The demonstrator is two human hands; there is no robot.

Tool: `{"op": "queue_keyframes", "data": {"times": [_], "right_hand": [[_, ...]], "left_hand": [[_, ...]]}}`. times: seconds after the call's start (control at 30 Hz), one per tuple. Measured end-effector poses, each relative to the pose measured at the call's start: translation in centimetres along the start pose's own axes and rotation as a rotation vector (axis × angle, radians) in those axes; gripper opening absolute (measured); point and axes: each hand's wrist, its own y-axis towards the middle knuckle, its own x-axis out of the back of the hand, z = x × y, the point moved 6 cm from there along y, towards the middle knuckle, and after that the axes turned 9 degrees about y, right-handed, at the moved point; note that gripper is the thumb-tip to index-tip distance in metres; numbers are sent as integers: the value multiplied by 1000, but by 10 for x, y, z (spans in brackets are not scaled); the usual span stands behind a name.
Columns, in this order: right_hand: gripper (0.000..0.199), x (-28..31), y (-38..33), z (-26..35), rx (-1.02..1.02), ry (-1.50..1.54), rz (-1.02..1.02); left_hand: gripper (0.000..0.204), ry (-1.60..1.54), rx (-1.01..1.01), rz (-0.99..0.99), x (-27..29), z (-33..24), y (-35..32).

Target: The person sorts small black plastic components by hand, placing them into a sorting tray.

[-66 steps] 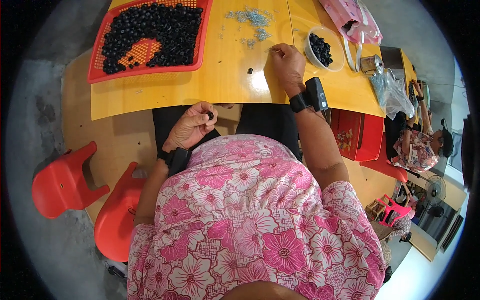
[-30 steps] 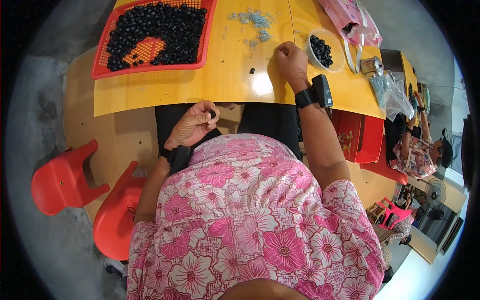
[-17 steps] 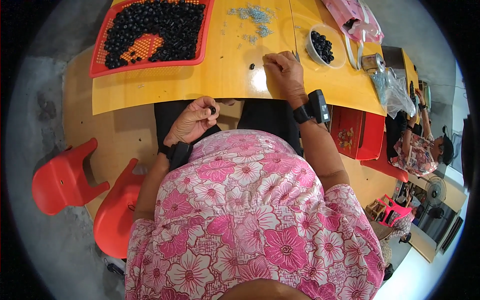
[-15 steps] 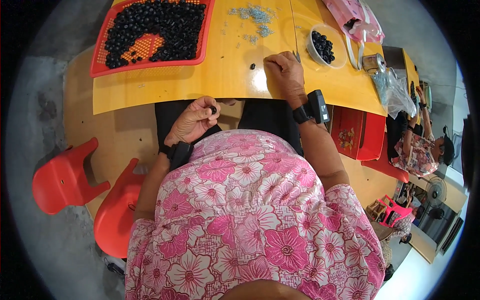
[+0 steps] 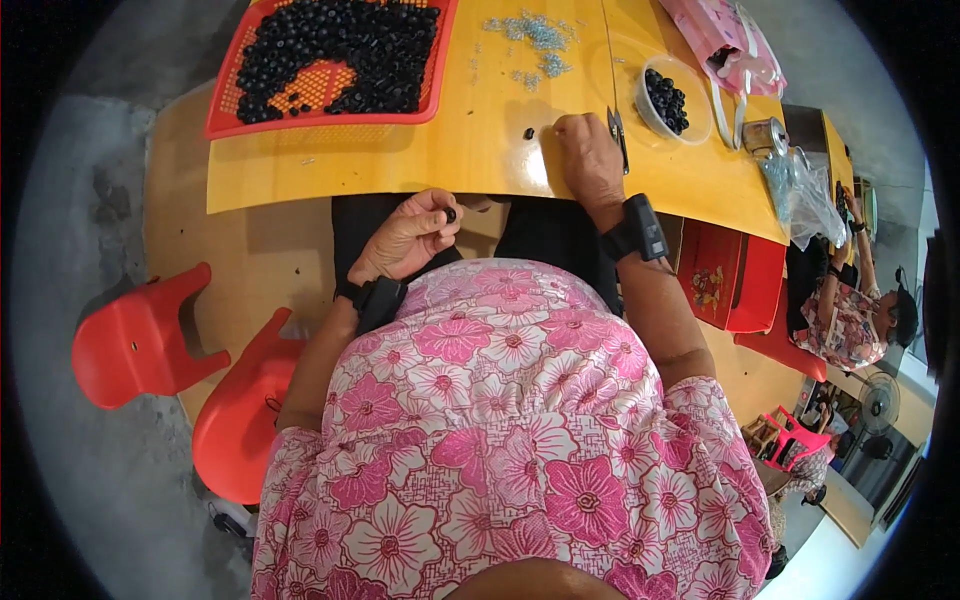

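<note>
My left hand [image 5: 408, 240] is just off the table's near edge, in front of my lap. A small round black plastic piece [image 5: 450, 214] is pinched between its thumb and fingers. My right hand [image 5: 592, 162] rests closed on the yellow table, its fingers curled under; whatever they hold, if anything, is hidden. Close to the right of it lies a pair of dark snips [image 5: 618, 138]. One loose black piece [image 5: 529, 133] lies on the tabletop left of my right hand.
A red mesh basket [image 5: 432, 95] of black pieces stands at the far left. Small clear-blue parts [image 5: 540, 32] lie scattered beyond. Right are a clear bowl [image 5: 700, 125] of black pieces, a pink bag [image 5: 735, 60], a tin [image 5: 765, 136] and a plastic bag [image 5: 815, 205]. A co-worker [image 5: 850, 320] sits farther right.
The whole scene has shifted to the right in the view. My right hand has turned slightly, uncovering more of the snips. My left hand keeps its pinch on the black piece.
</note>
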Motion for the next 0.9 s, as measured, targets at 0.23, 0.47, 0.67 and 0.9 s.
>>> {"op": "queue_keyframes", "data": {"times": [0.23, 0.47, 0.67, 0.9], "right_hand": [[8, 16, -14, 25, -397, 1152, -104], [9, -12, -30, 82, -568, 1570, 160], [11, -35, -35, 96, -687, 1786, 217], [10, -38, -37, 98, -688, 1702, 251]], "left_hand": [[22, 28, -41, -53, 0, -5, 2], [20, 43, -84, -85, 1, -2, 1], [17, 101, -121, -121, 0, -3, -1], [19, 218, -115, -157, -4, -5, -2]]}}
